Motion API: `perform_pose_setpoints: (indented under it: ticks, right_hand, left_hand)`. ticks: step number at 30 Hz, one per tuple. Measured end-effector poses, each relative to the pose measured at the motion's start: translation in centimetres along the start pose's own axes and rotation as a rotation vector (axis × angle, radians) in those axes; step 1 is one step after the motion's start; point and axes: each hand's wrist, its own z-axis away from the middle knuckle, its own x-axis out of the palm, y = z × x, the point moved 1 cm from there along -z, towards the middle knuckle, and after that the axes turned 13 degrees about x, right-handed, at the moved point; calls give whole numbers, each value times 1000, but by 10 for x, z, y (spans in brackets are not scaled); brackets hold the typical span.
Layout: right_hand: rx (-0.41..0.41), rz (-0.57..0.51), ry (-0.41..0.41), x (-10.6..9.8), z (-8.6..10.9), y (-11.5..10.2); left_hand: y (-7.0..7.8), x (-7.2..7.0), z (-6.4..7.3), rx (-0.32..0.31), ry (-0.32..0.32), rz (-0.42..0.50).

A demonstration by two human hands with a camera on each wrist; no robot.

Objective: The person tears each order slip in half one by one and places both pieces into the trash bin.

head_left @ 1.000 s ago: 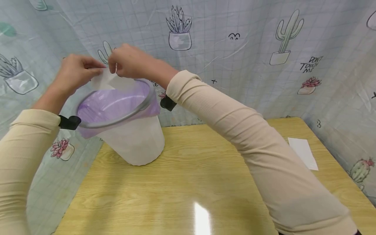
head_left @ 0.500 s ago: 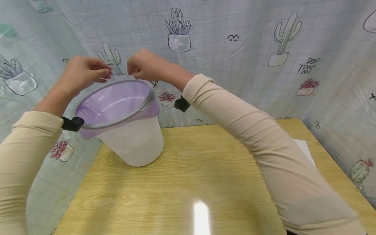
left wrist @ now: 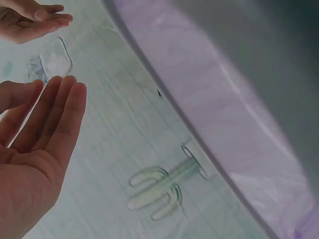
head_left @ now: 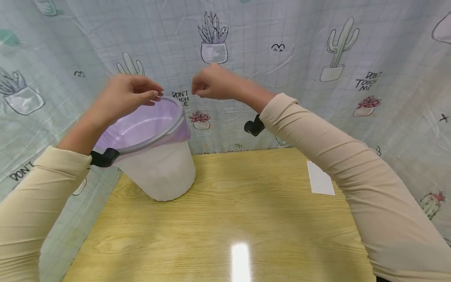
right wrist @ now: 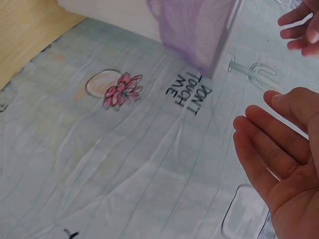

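A white trash bin (head_left: 165, 172) stands at the left back of the table, lined with a purple bag (head_left: 148, 121) folded over its grey rim. Above the bin's far rim my left hand (head_left: 128, 96) hovers, fingers loosely bent and holding nothing. To the right of the bin, in the air, is my right hand (head_left: 220, 83); the right wrist view shows its palm bare and its fingers gently bent. A sheet of white paper (head_left: 320, 178) with faint lines lies on the table, partly covered by my right sleeve.
The wooden table (head_left: 229, 211) ends at a cloth curtain (head_left: 253, 47) printed with cacti, which hangs behind it and along both sides. A bright light reflection (head_left: 240, 258) shows on the table's front part.
Both hands have moved right, the right one farther, and stand wider apart. The white paper they held over the bin a second ago is out of sight. The bin stays put.
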Motion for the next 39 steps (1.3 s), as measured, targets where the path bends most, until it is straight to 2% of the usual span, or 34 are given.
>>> perform_pose_setpoints:
  ticks: [8, 15, 17, 24, 30, 34, 39]
  right_hand:
    - [24, -29, 15, -5, 35, 30]
    - [72, 9, 25, -7, 84, 65]
    - [87, 21, 28, -6, 101, 75]
    - [155, 25, 23, 6, 157, 99]
    - [192, -15, 22, 22, 192, 113]
    - [192, 9, 48, 37, 215, 118]
    - [205, 41, 64, 58, 237, 123]
  left_hand:
    - [28, 27, 3, 52, -23, 21]
    - [42, 54, 7, 120, -49, 53]
    - [44, 60, 9, 136, -57, 66]
    - [49, 85, 16, 267, -87, 111]
    - [49, 111, 23, 274, -114, 176]
    - [47, 133, 31, 282, -121, 190]
    - [41, 160, 37, 323, -96, 194]
